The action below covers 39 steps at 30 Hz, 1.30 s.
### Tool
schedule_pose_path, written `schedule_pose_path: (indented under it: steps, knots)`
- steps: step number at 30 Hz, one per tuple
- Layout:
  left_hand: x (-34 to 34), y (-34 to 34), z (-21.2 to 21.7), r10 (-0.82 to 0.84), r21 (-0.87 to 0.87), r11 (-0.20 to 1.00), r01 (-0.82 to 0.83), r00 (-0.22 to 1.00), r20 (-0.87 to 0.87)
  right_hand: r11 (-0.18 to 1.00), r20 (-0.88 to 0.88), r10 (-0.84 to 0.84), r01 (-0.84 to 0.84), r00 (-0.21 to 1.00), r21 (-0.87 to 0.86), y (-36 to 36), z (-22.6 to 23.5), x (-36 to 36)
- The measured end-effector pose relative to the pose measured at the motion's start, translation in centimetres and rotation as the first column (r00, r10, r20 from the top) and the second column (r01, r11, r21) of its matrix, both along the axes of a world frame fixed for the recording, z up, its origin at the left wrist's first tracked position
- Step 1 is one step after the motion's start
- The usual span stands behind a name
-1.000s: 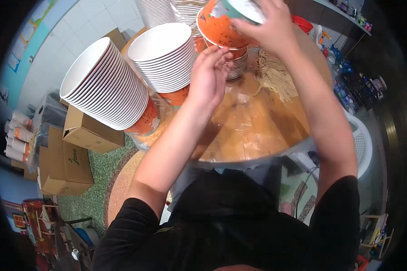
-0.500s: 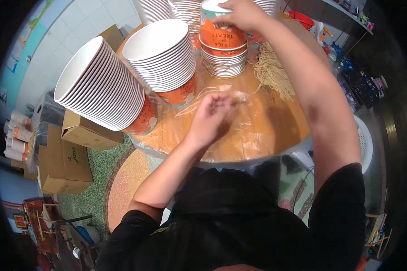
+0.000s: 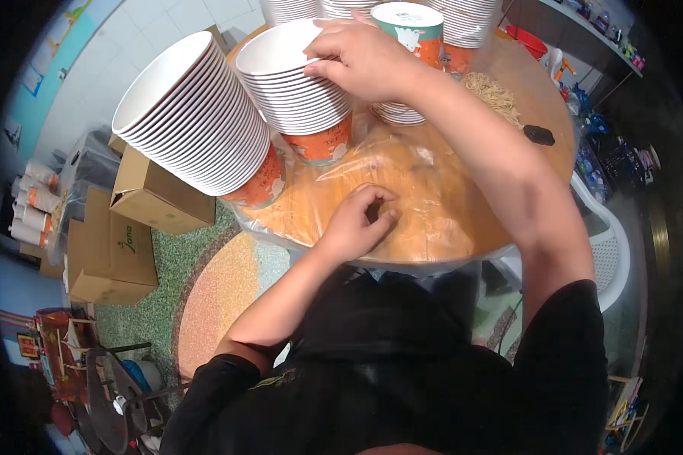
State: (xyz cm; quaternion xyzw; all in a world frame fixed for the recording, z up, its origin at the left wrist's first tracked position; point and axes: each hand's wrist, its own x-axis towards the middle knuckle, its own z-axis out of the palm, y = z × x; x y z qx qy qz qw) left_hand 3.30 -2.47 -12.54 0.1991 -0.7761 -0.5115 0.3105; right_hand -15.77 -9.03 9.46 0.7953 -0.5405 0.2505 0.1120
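1. From my remote seat, the largest thing I see is the round wooden desk [image 3: 448, 227], plastic-covered, running from the centre of the frame to the upper right.
2. A tall stack of paper tubs [image 3: 197, 129] stands at the upper left, white rims piled above an orange base; through my fisheye feed it slants to the left.
3. Left of the desk, toward the left edge of the frame, I have two brown cardboard boxes [image 3: 114, 258] on the floor.
4. The middle stack [image 3: 300, 102], shorter and mouth up, is at the upper centre, just beside the tall one.
5. Along the top edge I get more white-rimmed stacks [image 3: 463, 23], cut off by the frame.
6. Right of the middle stack, an orange and green tub [image 3: 426, 34] sits bottom up above a low stack [image 3: 398, 114]; the right arm hides where they meet.
7. Of the hands, the right hand [image 3: 364, 61] is at the middle stack's rim, thumb outside and forefinger inside, pinching it; I cannot tell how firmly.
8. The left hand [image 3: 357, 224], at centre, is loosely curled with a gap between thumb and forefinger, near the desk's front edge; I see nothing in it.
9. At the upper right lies a pale string bundle [image 3: 495, 95], partly behind the right forearm.
10. Smallest, a dark flat piece [image 3: 539, 135] lies near it.
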Motion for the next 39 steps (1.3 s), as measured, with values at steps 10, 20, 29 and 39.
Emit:
schedule_pose_path:
  steps: [10, 20, 29, 39]
  knots:
    - [-0.2, -0.9, -2.0, 0.024, 0.154, 0.988, 0.004, 0.984, -0.175, 0.997, 0.116, -0.018, 0.027, 0.993, -0.079, 0.0, -0.1, 1.0]
    - [1.2, -3.5, -0.5, 0.299, 0.718, 0.673, 0.179, 0.822, -0.485, 0.973, 0.066, -0.053, 0.066, 0.996, -0.219, 3.2, 2.5, 3.5]
    - [1.2, -3.0, -0.4, 0.324, 0.721, 0.676, 0.154, 0.816, -0.478, 0.760, 0.522, 0.173, 0.224, 0.835, -0.610, 10.9, 6.9, 2.4]
    - [3.6, 0.2, 4.2, 0.050, -0.536, 0.685, -0.494, 0.766, -0.641, 0.930, 0.139, -0.104, 0.146, 0.985, -0.338, 22.5, -9.1, -1.8]
